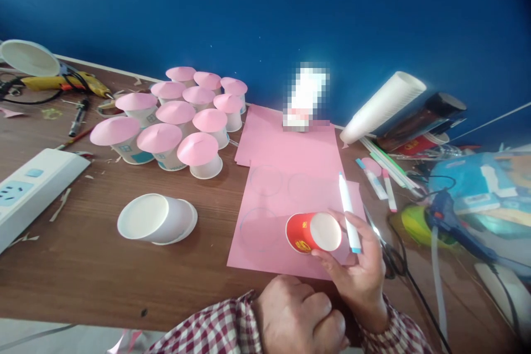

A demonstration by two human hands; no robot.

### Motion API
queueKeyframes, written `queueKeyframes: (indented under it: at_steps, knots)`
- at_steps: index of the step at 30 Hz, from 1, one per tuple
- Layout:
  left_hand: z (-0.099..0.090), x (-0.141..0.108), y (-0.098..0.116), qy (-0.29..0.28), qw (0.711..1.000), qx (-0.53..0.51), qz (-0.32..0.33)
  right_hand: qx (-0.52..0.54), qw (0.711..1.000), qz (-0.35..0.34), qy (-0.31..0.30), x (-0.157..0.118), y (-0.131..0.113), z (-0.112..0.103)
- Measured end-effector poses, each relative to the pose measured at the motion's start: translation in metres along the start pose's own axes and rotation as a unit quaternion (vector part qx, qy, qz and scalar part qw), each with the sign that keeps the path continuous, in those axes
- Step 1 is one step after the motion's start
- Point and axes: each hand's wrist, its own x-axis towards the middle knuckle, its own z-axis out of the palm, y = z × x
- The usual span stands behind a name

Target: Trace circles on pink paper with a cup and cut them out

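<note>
The right hand (365,268) grips a red paper cup (305,232) over pink paper (298,207), a marker (349,213) between its fingers; the left hand (301,315) is curled closed. Apparently the cup is being positioned beside drawn circles (261,229), calling for steadiness. Pink-topped cups (176,113) stand on the brown worktop (215,254) before a blue wall (249,11).
</note>
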Motion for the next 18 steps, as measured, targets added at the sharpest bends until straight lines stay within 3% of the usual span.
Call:
queueKeyframes:
  at_steps: [9,15,18]
  knots:
    - [0.002,0.003,0.003,0.044,0.999,-0.002,-0.017,-0.019,1.000,-0.008,-0.002,0.002,0.002,-0.001]
    - [-0.004,0.018,0.014,0.148,0.986,0.010,-0.081,-0.017,1.000,0.001,0.001,0.002,0.001,0.000]
    - [-0.009,0.029,0.014,0.149,0.985,0.014,-0.086,-0.015,1.000,0.026,-0.006,0.001,-0.002,0.001]
